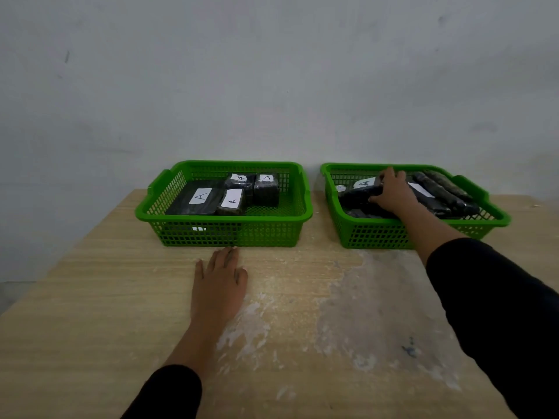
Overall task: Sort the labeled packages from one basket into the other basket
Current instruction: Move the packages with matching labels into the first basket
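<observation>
Two green plastic baskets stand side by side at the table's far edge. The left basket [181, 220] holds several black wrapped packages with white "A" labels, such as a flat one [196, 198]. The right basket [375, 234] holds more black packages, some labeled. My right hand [394, 193] reaches into the right basket and closes over a black package [358, 195] with an "A" label behind it. My left hand [219, 281] lies flat on the table in front of the left basket, fingers spread, holding nothing.
The wooden table [90, 313] has worn, whitish patches in the middle and right. A plain grey wall rises directly behind the baskets. The table's left edge runs diagonally at the lower left.
</observation>
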Available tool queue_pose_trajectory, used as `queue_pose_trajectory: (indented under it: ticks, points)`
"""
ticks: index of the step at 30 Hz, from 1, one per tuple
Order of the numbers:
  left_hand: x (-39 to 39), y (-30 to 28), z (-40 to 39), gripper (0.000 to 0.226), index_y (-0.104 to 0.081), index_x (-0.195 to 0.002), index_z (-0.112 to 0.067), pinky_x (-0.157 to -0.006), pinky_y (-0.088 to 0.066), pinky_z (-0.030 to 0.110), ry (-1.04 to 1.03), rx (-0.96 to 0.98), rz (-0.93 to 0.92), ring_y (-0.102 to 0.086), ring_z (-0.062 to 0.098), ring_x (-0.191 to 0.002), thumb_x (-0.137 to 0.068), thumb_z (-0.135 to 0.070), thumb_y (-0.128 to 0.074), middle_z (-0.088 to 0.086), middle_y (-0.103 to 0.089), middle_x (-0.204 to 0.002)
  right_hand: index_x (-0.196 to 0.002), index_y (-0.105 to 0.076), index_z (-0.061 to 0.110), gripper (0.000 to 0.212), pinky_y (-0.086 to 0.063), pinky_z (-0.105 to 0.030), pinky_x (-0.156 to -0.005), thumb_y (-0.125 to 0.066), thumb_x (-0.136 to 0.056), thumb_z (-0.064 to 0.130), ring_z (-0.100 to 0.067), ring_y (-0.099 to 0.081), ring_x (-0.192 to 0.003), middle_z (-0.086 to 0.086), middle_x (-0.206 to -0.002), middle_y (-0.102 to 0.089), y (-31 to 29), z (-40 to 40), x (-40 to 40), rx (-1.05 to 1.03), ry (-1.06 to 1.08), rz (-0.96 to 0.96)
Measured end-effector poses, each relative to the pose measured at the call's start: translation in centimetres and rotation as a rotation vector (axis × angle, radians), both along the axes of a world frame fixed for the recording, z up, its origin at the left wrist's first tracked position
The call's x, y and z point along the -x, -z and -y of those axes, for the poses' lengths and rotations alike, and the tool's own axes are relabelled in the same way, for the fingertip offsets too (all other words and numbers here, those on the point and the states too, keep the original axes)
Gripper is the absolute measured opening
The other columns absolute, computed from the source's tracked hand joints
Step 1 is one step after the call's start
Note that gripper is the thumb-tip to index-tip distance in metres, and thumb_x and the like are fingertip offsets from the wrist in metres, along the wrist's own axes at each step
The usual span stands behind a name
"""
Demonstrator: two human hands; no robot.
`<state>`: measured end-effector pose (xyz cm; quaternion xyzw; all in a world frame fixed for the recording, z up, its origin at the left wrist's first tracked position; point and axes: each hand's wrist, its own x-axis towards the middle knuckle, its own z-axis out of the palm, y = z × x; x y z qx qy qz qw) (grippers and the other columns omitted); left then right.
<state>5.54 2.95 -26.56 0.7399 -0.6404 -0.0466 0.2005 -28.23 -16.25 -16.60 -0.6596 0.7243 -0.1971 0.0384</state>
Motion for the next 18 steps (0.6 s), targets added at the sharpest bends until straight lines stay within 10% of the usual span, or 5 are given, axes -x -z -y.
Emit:
queue_pose_trajectory:
  ticks: [18]
  points:
    - [0.1, 0.5, 0.2, 0.051, -0.028, -0.148, -0.024, -0.12, -0.007, 0.046, -0.015, 0.038, 0.011, -0.018, 0.013, -0.146, -0.097, -0.031, -0.032, -0.006, -0.026, -0.157, -0.116, -0.055, 0.022, 0.053, -0.042, -0.024, -0.082, -0.07, -0.075, 0.052, -0.022, -0.048, -0.103, -0.013, -0.126, -0.038, -6.2, -4.9, -8.7, 0.328, -0.368, 0.32]
